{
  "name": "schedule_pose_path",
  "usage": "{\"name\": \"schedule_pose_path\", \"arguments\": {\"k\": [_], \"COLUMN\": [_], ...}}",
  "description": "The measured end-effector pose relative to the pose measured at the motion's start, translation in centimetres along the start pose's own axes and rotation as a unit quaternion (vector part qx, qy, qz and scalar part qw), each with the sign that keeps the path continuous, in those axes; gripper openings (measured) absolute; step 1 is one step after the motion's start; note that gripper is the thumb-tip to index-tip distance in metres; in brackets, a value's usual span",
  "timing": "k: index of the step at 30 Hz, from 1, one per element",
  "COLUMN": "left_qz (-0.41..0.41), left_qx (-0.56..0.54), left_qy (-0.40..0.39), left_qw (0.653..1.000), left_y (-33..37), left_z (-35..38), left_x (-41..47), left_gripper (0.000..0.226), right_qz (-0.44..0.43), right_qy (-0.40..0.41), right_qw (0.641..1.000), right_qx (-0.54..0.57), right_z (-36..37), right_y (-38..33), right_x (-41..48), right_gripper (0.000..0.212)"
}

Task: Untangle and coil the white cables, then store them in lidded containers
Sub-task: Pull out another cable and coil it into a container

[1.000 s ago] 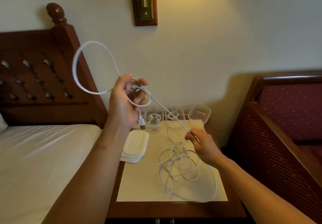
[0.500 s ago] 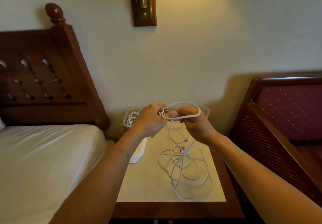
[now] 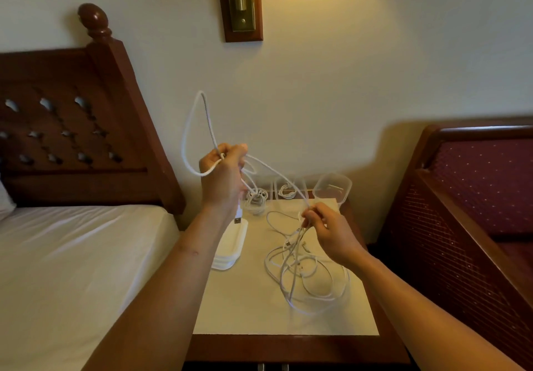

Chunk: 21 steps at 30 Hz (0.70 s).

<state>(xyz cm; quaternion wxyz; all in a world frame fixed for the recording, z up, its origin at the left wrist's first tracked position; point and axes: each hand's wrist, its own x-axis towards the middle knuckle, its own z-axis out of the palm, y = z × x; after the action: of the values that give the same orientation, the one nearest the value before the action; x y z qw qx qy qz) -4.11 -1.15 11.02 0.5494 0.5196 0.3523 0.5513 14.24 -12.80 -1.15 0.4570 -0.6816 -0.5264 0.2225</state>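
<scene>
Head view: the white cable (image 3: 183, 139) in work is thin, light and limp. It holds a soft curve but no shape of its own, and the jacket is probably a little slick. Best taken where the turns cross and pinched there, not along a free run. The left hand (image 3: 223, 174) is raised with its back toward the camera and the forearm angled up from lower left. Its fingers are curled round the gathered turns and grip them at the crossing. One tall narrow loop stands above and to the left of those fingers, smaller turns hang just beneath them, and a USB plug (image 3: 237, 218) dangles below the heel of the hand. A strand slopes from the left fingers down to the right hand (image 3: 331, 232), which is held lower, thumb and fingertips pinching the strand. Directly under the right fingers it drops into the tangle (image 3: 305, 281) of other white cables, which lies loose on the nightstand (image 3: 245, 307). The plugs are the only stiff parts and look likely to snag if drawn fast through the tangle. Beyond both sets of fingers, by the wall, stand clear containers: two with coiled cable inside (image 3: 288, 190), and an empty container (image 3: 331, 187) past the right fingertips. The stacked lids (image 3: 233, 248) lie beneath the left wrist.
</scene>
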Motion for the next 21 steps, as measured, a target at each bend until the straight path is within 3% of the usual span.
{"name": "schedule_pose_path", "arguments": {"k": [3,6,9,13,21], "left_qz": [0.094,0.055,-0.041,-0.184,-0.216], "left_qx": [0.223,0.303,0.252,0.133,0.079], "left_qy": [-0.03,-0.118,-0.165,-0.149,-0.125], "left_qw": [0.97,0.944,0.953,0.962,0.965], "left_y": [-3.0,-5.6,-6.4,-6.1,-5.0], "left_z": [-2.0,-2.6,-1.3,0.9,2.3], "left_x": [0.4,-0.4,-1.7,-2.0,-0.7], "left_gripper": [0.047,0.063,0.073,0.057,0.034], "right_qz": [0.003,-0.018,-0.054,-0.085,-0.098], "right_qy": [0.078,0.095,0.087,0.057,-0.022], "right_qw": [0.995,0.993,0.993,0.994,0.992], "right_qx": [0.063,0.07,0.065,0.027,-0.08], "right_z": [-0.6,-0.9,-0.4,0.3,-0.2], "right_y": [-0.6,-1.4,-2.5,-3.7,-4.6], "right_x": [0.6,1.0,1.5,2.1,1.4], "right_gripper": [0.017,0.015,0.015,0.015,0.019]}}
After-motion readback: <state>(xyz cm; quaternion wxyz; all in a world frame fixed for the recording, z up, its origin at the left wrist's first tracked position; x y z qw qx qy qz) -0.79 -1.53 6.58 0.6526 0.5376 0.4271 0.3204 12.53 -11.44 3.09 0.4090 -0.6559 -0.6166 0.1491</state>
